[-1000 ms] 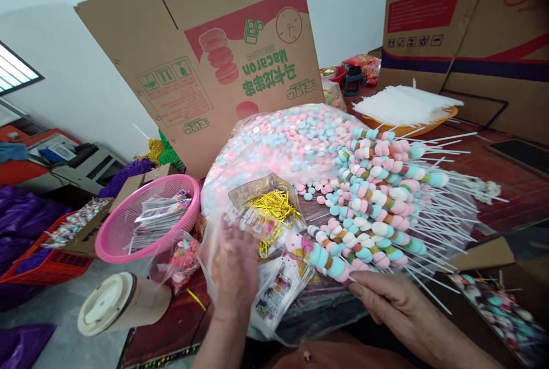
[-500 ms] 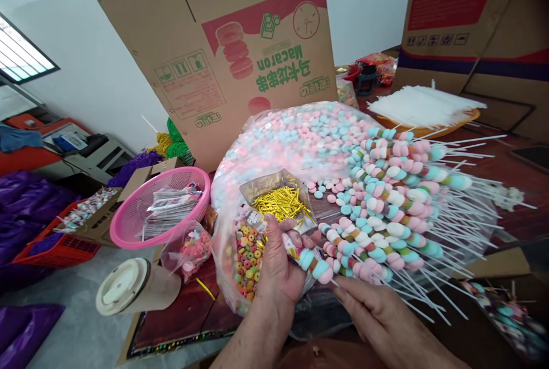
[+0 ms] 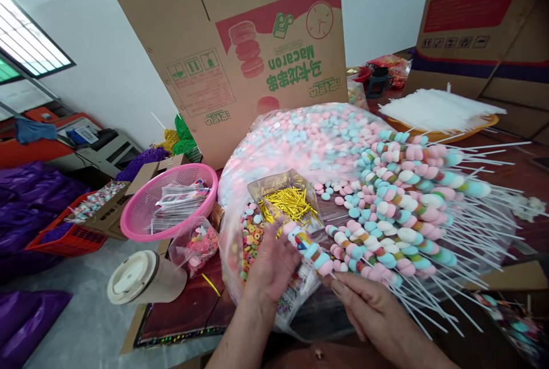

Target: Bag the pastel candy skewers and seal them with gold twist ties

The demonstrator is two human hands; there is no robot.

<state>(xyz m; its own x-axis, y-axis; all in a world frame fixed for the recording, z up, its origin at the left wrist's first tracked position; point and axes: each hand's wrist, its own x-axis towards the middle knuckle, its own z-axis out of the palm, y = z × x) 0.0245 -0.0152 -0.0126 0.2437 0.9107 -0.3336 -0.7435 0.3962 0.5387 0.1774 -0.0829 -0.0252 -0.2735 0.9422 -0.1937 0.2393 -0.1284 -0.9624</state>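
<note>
My right hand (image 3: 373, 303) pinches the white stick of a candy skewer (image 3: 316, 256) threaded with pink, blue and white sweets. Left of that skewer is my left hand (image 3: 272, 260), its fingers apart and somewhat blurred by motion. Below it lies a printed clear wrapper (image 3: 295, 297). Behind my left hand, a bag holds gold twist ties (image 3: 291, 204), and a clear bag contains colourful ring candies (image 3: 250, 240). A large pile of finished candy skewers (image 3: 403, 214) spreads to the right, sticks pointing right.
A big bag of pastel sweets (image 3: 300, 140) fills the table's middle, before a cardboard box (image 3: 274, 31). On the left are a pink basket (image 3: 128, 226) of flat wrappers, a lidded cup (image 3: 167, 283) and a small candy bag (image 3: 201, 246). White sticks (image 3: 441, 108) lie in a tray at the back right.
My left hand has let go of the candy skewer and opened beside it. The printed wrapper now shows below that hand. My right hand keeps hold of the stick; the view has shifted slightly.
</note>
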